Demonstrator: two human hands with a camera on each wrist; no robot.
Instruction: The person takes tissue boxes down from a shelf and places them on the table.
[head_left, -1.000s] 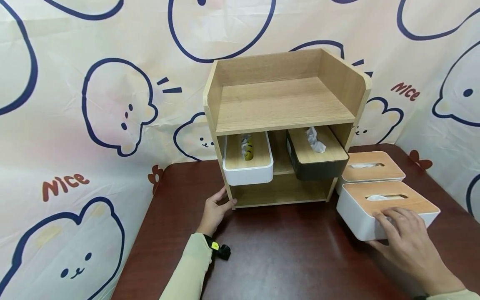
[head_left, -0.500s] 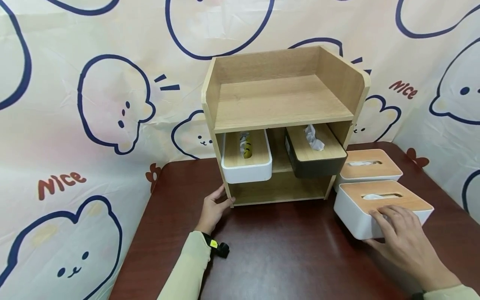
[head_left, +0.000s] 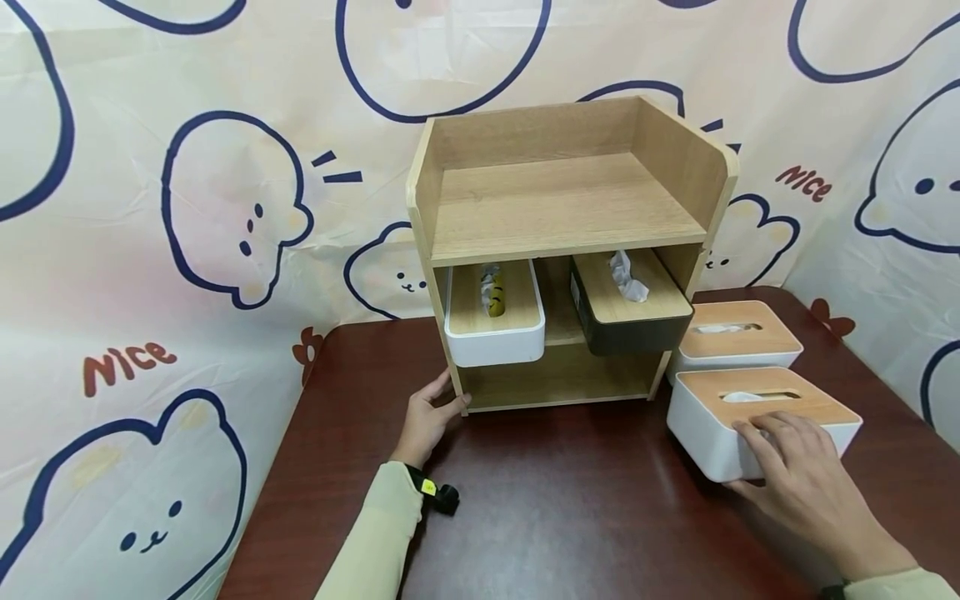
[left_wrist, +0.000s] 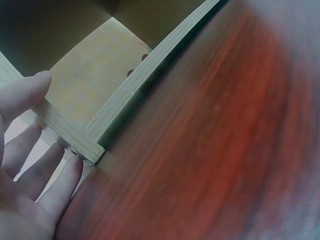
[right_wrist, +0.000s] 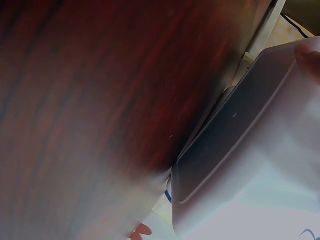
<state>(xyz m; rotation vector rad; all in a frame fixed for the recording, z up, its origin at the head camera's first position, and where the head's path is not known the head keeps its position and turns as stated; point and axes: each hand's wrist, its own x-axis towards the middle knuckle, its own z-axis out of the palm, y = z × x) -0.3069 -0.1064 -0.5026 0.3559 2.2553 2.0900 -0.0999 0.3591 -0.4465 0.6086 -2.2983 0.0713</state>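
At the right, my right hand grips the near side of a white tissue box with a wooden lid, thumb low and fingers at the lid's edge. The right wrist view shows the dark underside of this tissue box, tilted up from the table. A light wooden shelf unit stands at the back. My left hand holds its lower left side panel. In the left wrist view, the thumb of my left hand lies inside the panel and the other fingers outside.
Protruding from the middle shelf are a smaller white tissue box and a black tissue box. Another wood-lidded tissue box stands behind the gripped one. The dark red table meets a patterned cloth behind.
My right hand and the tissue box it grips have shifted slightly left. My left hand stays on the shelf panel. The head view has moved a little.
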